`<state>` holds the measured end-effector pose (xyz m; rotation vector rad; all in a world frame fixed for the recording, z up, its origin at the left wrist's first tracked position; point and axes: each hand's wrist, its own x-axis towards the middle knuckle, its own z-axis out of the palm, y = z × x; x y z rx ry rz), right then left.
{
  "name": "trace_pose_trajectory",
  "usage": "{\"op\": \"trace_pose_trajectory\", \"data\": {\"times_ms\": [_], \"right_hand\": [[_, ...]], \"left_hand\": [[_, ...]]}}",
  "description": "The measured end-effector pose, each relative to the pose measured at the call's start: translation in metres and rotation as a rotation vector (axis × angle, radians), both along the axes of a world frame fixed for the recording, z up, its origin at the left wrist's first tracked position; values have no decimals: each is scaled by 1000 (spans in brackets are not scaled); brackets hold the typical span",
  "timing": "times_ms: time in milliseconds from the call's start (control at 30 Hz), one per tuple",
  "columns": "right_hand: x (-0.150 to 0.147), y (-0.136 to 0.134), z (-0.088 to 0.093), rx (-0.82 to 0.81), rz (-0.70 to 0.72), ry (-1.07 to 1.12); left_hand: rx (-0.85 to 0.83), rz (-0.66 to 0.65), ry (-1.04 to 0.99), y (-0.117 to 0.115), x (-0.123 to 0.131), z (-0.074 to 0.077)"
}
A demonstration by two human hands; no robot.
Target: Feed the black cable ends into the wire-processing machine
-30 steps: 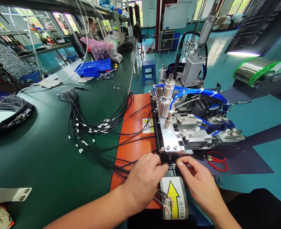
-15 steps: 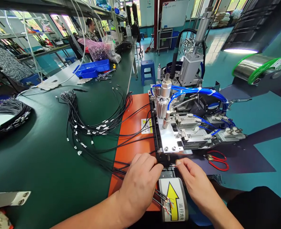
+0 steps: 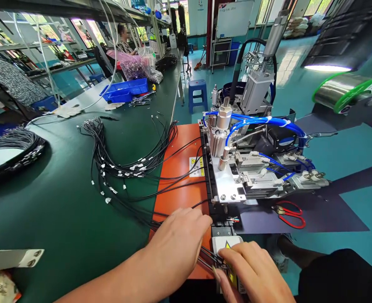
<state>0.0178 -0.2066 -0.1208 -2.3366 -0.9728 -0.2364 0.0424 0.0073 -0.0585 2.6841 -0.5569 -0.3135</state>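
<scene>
A wide workshop hall with a teal floor fills the top of the frame. Below it a long dark-green workbench (image 3: 62,219) runs from the lower left up toward a seated person at the upper left. Right of centre stands a metal pneumatic machine with blue air hoses (image 3: 236,168), with a flat orange mat (image 3: 179,189) just left of it. A loose bundle of black cables with white tags (image 3: 119,168) sprawls from the bench onto the mat. At the bottom centre the left hand (image 3: 176,244) lies knuckles-up over several of these cables, pressing them to the mat; whether its fingers close around them cannot be told. The right hand (image 3: 251,269) rests on the white label with a yellow arrow (image 3: 228,246), its fingertips pinched on the black cable ends (image 3: 209,257) emerging from under the left hand. Small red-handled scissors (image 3: 288,214) lie to the right. This handling probably goes best with the ends kept flat, parallel and uncrossed, and one separated at a time.
</scene>
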Motion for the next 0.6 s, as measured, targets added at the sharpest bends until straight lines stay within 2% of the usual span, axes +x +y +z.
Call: {"op": "trace_pose_trajectory", "data": {"times_ms": [167,267,400,600], "right_hand": [[1,-1,-3,54,22,67],[-1,0,0,58,10,117],[-2,-1,2,81,27,150],[-1,-3,7,135,6,177]], "left_hand": [[47,-127,71,8,-2,22],[49,-157,40,7,-3,29],[9,-199,-12,5,-3,27],[17,-171,63,7,1,22]]}}
